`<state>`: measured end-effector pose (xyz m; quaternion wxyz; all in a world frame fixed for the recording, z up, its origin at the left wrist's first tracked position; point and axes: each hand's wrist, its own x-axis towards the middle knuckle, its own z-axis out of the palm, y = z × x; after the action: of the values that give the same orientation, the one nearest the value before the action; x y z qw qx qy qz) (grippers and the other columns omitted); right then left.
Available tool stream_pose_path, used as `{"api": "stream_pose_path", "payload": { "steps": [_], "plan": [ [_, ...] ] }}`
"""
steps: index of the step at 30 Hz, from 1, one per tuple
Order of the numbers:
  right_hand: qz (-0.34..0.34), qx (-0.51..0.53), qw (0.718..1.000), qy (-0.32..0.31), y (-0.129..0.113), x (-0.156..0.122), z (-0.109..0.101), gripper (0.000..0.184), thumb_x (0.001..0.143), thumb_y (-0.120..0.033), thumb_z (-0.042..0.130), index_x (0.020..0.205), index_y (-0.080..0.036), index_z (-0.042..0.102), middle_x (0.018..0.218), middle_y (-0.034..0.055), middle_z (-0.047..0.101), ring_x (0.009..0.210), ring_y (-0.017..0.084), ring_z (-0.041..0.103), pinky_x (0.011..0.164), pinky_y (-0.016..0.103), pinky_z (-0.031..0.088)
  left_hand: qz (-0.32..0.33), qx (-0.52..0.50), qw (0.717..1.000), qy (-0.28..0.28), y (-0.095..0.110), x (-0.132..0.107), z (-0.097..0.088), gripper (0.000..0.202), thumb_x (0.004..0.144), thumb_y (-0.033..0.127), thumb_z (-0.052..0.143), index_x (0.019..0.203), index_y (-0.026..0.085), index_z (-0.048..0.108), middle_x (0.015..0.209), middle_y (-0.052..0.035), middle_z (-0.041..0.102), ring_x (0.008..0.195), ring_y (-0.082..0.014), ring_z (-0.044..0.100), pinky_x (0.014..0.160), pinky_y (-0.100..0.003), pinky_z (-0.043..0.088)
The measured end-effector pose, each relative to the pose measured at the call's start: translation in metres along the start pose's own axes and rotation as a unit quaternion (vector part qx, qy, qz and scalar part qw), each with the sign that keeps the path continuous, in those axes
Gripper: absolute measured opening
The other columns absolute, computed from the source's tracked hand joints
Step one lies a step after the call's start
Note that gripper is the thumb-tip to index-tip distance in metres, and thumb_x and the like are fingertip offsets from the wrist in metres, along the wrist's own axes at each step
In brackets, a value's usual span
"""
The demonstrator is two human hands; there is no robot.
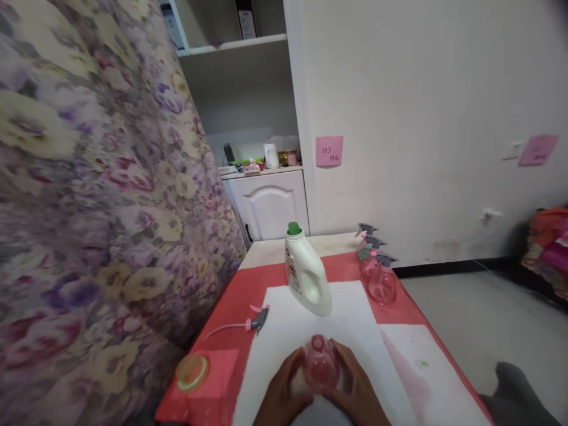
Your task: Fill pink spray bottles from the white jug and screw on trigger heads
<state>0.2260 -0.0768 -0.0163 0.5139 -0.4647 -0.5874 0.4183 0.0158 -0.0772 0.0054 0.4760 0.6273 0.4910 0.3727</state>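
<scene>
Between my two hands is a clear pink spray bottle body [320,368] without its spray head, its open neck facing up. My left hand [286,384] is wrapped round its left side, and my right hand [352,381] closes round the right side. Beyond it stands a large pale green jug [313,275] with a handle and a green cap. To the left lies a grey and pink trigger spray head [257,320] with its dip tube stretched out on the red cloth. A round tape-like ring [192,372] lies near the left front edge.
Several spray bottles [382,285] with trigger heads stand in a row along the table's right edge. White paper [279,331] covers part of the red cloth [222,319]. A floral curtain [110,207] hangs close on the left; a white cabinet [270,204] and wall are behind.
</scene>
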Motion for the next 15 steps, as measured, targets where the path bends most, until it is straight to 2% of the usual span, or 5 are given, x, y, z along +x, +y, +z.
{"api": "stream_pose_path", "payload": {
  "steps": [3, 6, 9, 12, 15],
  "plan": [
    [-0.01, -0.011, 1.0, 0.004, 0.008, -0.001, 0.001, 0.071, 0.063, -0.03, 0.076, 0.13, -0.023, 0.055, 0.133, 0.0108, 0.061, 0.126, 0.032, 0.054, 0.109, 0.044, 0.042, -0.019, 0.058, 0.995, 0.077, 0.004, -0.004, -0.029, 0.047, 0.077, 0.043, 0.066, 0.118, 0.023, 0.059, 0.128, -0.0111, 0.065, 0.122, -0.0266, 0.058, 0.107, -0.04, 0.043],
    [-0.023, -0.004, 1.0, 0.011, 0.019, -0.001, 0.005, 0.068, 0.064, -0.033, 0.074, 0.129, -0.023, 0.055, 0.131, 0.0108, 0.061, 0.125, 0.033, 0.055, 0.108, 0.044, 0.044, -0.008, 0.188, 0.966, 0.178, 0.014, 0.007, -0.069, 0.037, 0.083, 0.04, 0.052, 0.113, 0.02, 0.059, 0.121, -0.0128, 0.067, 0.114, -0.0261, 0.062, 0.101, -0.04, 0.046],
    [-0.036, 0.019, 0.999, 0.033, 0.026, -0.001, 0.01, 0.065, 0.065, -0.038, 0.074, 0.126, -0.023, 0.057, 0.13, 0.0109, 0.062, 0.122, 0.033, 0.057, 0.106, 0.043, 0.046, -0.003, 0.361, 0.912, 0.194, 0.025, 0.028, -0.102, 0.031, 0.084, 0.03, 0.045, 0.109, 0.019, 0.061, 0.117, -0.0112, 0.067, 0.112, -0.0248, 0.059, 0.1, -0.037, 0.042],
    [-0.038, 0.032, 0.998, 0.046, 0.029, -0.001, 0.013, 0.065, 0.064, -0.038, 0.074, 0.125, -0.024, 0.057, 0.128, 0.0106, 0.063, 0.121, 0.034, 0.058, 0.104, 0.042, 0.048, -0.024, 0.394, 0.899, 0.19, 0.028, 0.047, -0.118, 0.025, 0.083, 0.022, 0.043, 0.095, 0.019, 0.064, 0.105, -0.0084, 0.068, 0.1, -0.0241, 0.06, 0.092, -0.035, 0.043],
    [-0.036, 0.041, 0.998, 0.034, 0.03, 0.0, 0.012, 0.067, 0.062, -0.038, 0.074, 0.125, -0.026, 0.057, 0.128, 0.0096, 0.063, 0.121, 0.035, 0.058, 0.103, 0.043, 0.049, -0.048, 0.403, 0.896, 0.183, 0.024, 0.058, -0.118, 0.019, 0.08, 0.02, 0.045, 0.08, 0.019, 0.064, 0.089, -0.0054, 0.068, 0.089, -0.0235, 0.059, 0.084, -0.033, 0.042]
  ]
}}
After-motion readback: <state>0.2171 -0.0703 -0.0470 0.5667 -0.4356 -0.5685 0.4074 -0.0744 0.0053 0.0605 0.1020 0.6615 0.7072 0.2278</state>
